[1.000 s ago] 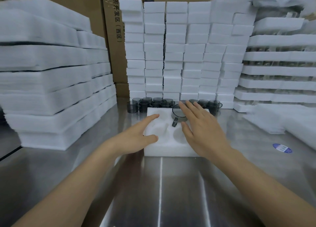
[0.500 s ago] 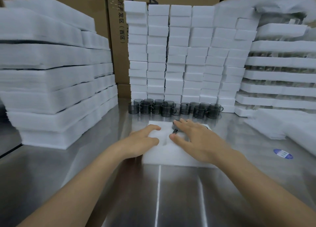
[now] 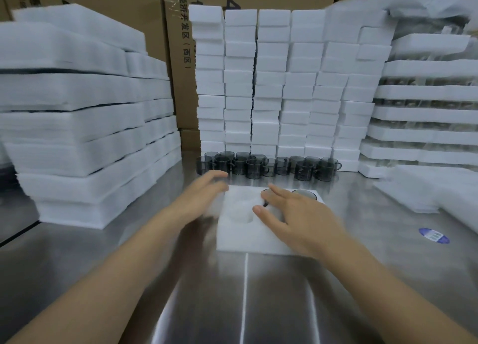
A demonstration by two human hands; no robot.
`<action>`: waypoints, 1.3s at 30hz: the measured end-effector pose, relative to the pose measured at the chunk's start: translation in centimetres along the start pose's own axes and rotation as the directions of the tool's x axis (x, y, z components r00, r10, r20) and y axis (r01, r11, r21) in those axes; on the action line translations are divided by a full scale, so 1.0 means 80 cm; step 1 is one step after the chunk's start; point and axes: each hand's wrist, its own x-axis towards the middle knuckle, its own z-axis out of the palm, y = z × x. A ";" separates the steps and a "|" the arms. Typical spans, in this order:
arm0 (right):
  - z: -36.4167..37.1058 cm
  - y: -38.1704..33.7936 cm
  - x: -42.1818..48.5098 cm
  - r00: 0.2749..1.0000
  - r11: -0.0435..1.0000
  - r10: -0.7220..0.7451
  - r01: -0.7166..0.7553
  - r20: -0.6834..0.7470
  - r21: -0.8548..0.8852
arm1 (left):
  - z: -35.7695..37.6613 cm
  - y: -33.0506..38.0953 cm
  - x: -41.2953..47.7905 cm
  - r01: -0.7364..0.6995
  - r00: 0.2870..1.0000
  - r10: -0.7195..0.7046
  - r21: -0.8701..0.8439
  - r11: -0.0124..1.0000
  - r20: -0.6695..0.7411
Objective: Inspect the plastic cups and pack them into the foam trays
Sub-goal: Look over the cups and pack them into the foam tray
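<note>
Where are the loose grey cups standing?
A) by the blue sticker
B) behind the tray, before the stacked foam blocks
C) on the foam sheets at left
B: the loose cups stand in a row on the table beyond the foam tray, in front of the foam blocks.

White foam tray (image 3: 238,237) lies flat, grey cup (image 3: 304,193) in far-right pocket, loose cups (image 3: 254,168) upright behind

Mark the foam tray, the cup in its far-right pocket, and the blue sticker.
Foam tray (image 3: 234,239): head view, bare near-left corner.
Cup (image 3: 304,194): head view, its open top in the pocket.
Sticker (image 3: 434,235): head view, its middle.
</note>
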 end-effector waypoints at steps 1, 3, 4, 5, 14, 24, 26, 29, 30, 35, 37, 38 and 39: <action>0.002 0.000 -0.003 0.999 1.000 -0.008 0.006 -0.052 -0.025 | -0.005 -0.006 0.017 0.008 0.998 -0.008 -0.013 1.000 -0.061; 0.005 0.000 -0.004 0.994 0.998 -0.028 0.022 -0.110 -0.054 | -0.013 -0.023 0.053 0.033 0.988 -0.022 0.071 0.997 -0.151; 0.006 0.001 -0.005 0.992 0.999 -0.032 0.027 -0.119 -0.047 | -0.016 -0.035 0.069 0.051 0.983 -0.025 0.139 0.989 -0.183; 0.006 0.002 -0.006 0.992 0.999 -0.033 0.029 -0.123 -0.036 | -0.018 -0.047 0.084 0.070 0.978 -0.027 0.200 0.977 -0.209; 0.009 0.004 -0.006 0.985 0.998 -0.063 0.058 -0.157 -0.038 | -0.016 -0.074 0.165 0.182 0.916 -0.025 0.360 0.915 -0.399; 0.007 -0.001 -0.011 0.957 0.995 -0.096 0.086 -0.274 -0.048 | -0.014 -0.081 0.163 0.129 0.871 0.164 0.537 0.834 -0.464; 0.005 -0.002 -0.011 0.974 0.997 -0.071 0.068 -0.213 -0.022 | -0.015 -0.079 0.156 0.150 0.887 0.070 0.429 0.891 -0.456; 0.003 -0.002 -0.012 0.969 0.997 -0.075 0.070 -0.234 -0.030 | -0.018 -0.076 0.148 0.180 0.892 -0.063 0.222 0.958 -0.448; 0.002 -0.002 -0.012 0.972 0.997 -0.074 0.069 -0.224 -0.029 | -0.020 -0.076 0.145 0.181 0.889 -0.092 0.160 0.970 -0.449; 0.001 0.002 -0.010 0.990 0.998 -0.063 0.060 -0.125 -0.028 | -0.022 -0.082 0.109 0.173 0.924 -0.116 0.126 0.977 -0.364; -0.001 0.002 -0.010 0.992 0.998 -0.064 0.062 -0.104 -0.023 | -0.016 -0.079 0.087 0.100 0.930 -0.058 0.099 0.990 -0.363; -0.002 0.001 -0.011 0.993 0.998 -0.064 0.063 -0.098 -0.021 | -0.012 -0.074 0.075 0.052 0.928 -0.009 0.107 0.993 -0.372; -0.003 0.001 -0.012 0.994 0.998 -0.062 0.061 -0.094 -0.016 | -0.007 -0.068 0.063 0.001 0.920 0.056 0.144 0.990 -0.389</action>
